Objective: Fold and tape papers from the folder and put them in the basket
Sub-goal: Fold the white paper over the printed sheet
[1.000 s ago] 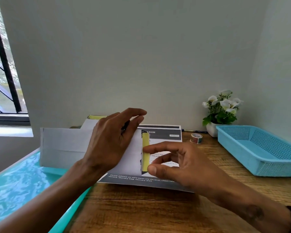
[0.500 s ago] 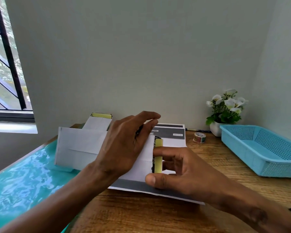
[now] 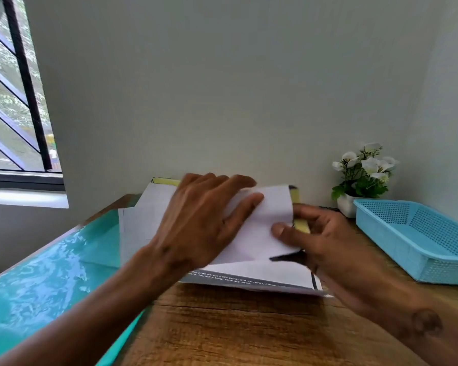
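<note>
Hands are working a folded white paper over the printed sheets lying on the wooden desk. The left hand is lying flat, fingers extended, pressing the fold down, while the right hand is pinching the paper's right end between thumb and fingers, just where a yellow tape strip is running along the edge. Half a second earlier the strip was standing in full view under the right fingers; now the right end of the paper is lifting off the sheets below and the strip is partly hidden. That suggests the taping of this paper is nearly finished and the piece is being picked up. The blue basket is waiting well apart to the right, near a potted plant, with no paper visible in it. The teal folder is lying at left.
</note>
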A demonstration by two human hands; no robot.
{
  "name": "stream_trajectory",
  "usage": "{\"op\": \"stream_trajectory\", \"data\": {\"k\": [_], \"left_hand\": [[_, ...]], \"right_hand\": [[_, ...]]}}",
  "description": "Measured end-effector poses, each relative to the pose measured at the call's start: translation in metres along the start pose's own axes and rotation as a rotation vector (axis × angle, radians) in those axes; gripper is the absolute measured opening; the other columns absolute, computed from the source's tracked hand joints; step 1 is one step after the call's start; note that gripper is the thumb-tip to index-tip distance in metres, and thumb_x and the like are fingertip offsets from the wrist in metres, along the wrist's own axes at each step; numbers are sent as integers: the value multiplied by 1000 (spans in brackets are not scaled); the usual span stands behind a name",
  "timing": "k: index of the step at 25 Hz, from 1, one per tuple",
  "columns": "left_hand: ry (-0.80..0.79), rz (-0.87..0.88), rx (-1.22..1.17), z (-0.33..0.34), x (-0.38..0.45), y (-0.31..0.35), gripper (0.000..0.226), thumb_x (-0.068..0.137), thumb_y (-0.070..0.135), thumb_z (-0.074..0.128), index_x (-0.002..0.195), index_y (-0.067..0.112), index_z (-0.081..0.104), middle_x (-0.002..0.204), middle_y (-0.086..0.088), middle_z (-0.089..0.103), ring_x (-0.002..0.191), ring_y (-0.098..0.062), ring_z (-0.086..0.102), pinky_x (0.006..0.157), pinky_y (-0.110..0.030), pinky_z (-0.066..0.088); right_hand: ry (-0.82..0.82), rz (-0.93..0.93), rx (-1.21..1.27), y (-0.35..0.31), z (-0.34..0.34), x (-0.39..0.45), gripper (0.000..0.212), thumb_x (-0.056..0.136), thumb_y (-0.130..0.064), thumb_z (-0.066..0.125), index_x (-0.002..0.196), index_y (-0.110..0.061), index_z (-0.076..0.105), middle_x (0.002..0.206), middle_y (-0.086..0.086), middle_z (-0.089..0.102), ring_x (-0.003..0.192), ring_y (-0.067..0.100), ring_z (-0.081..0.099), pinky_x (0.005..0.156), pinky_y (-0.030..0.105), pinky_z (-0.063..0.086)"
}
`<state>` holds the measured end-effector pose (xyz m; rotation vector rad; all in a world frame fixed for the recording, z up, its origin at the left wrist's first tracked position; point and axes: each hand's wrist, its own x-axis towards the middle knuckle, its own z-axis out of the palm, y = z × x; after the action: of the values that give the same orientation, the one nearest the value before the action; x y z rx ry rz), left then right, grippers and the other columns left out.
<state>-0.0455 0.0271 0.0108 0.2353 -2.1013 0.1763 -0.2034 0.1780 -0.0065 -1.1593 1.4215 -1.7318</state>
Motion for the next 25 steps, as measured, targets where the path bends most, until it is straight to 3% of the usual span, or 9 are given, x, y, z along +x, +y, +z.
{"op": "stream_trajectory", "data": {"k": [5, 7, 9, 11, 13, 16, 19, 23, 25], "left_hand": [[-46, -331, 45, -11, 11, -34, 44, 98, 65, 45, 95, 34, 76, 74, 11, 72, 70, -15, 67, 64, -29, 43], [-288, -472, -149, -7, 14, -36, 40, 95, 65, 55, 87, 33, 77, 66, 13, 68, 61, -6, 61, 58, -25, 42], [-604, -595, -476, -6, 13, -30, 30, 93, 55, 67, 94, 28, 80, 75, 9, 75, 64, -4, 64, 59, -22, 47], [-836, -691, -780, -7, 10, -21, 27, 91, 44, 74, 110, 24, 79, 98, -1, 81, 85, -17, 75, 72, -28, 58], [-928, -753, -1000, -5, 5, -9, 30, 92, 33, 76, 120, 24, 75, 114, -10, 79, 103, -32, 74, 87, -39, 61], [-900, -828, -1200, 9, -4, 8, 39, 92, 24, 75, 130, 29, 68, 120, -13, 76, 97, -27, 72, 74, -31, 62], [-751, -1000, -1286, 25, -12, 18, 43, 93, 26, 74, 134, 22, 64, 116, -17, 76, 85, -23, 74, 67, -29, 61], [-505, -1189, -1264, 38, -20, 18, 30, 96, 16, 70, 126, 19, 67, 102, -16, 79, 81, -23, 77, 67, -31, 62], [-464, -1192, -1240, 41, -23, 18, 26, 96, 10, 69, 121, 18, 69, 97, -14, 79, 78, -22, 78, 64, -30, 62]], "right_hand": [[279, 17, 259, -1, -40, 31, 34, 85, -1, 71, 117, -12, 69, 111, 15, 79, 98, 30, 76, 71, 38, 64], [323, 62, 274, 6, -53, 38, 36, 85, -1, 71, 119, -13, 69, 114, 14, 79, 104, 30, 74, 73, 39, 63], [288, 120, 283, 10, -60, 40, 42, 82, -3, 74, 123, -11, 70, 118, 14, 77, 107, 29, 73, 77, 39, 65], [246, 127, 286, 12, -61, 40, 51, 76, -3, 77, 126, -12, 70, 120, 14, 76, 106, 27, 73, 76, 37, 66], [235, 101, 261, 12, -59, 39, 60, 74, -2, 79, 131, -15, 67, 121, 13, 76, 103, 27, 74, 73, 34, 66], [244, 139, 198, 20, -53, 39, 59, 77, -6, 82, 132, -13, 64, 117, 12, 77, 101, 27, 76, 77, 37, 65], [191, 174, 42, 28, -41, 30, 49, 83, -9, 82, 130, -12, 66, 110, 9, 80, 96, 25, 78, 83, 41, 64], [121, 91, -204, 27, -28, 17, 25, 90, -5, 77, 110, -18, 69, 87, 5, 78, 68, 0, 75, 61, 20, 62], [80, 120, -205, 29, -27, 18, 26, 90, -4, 76, 112, -18, 71, 94, 11, 80, 74, 11, 76, 66, 27, 65]]}}
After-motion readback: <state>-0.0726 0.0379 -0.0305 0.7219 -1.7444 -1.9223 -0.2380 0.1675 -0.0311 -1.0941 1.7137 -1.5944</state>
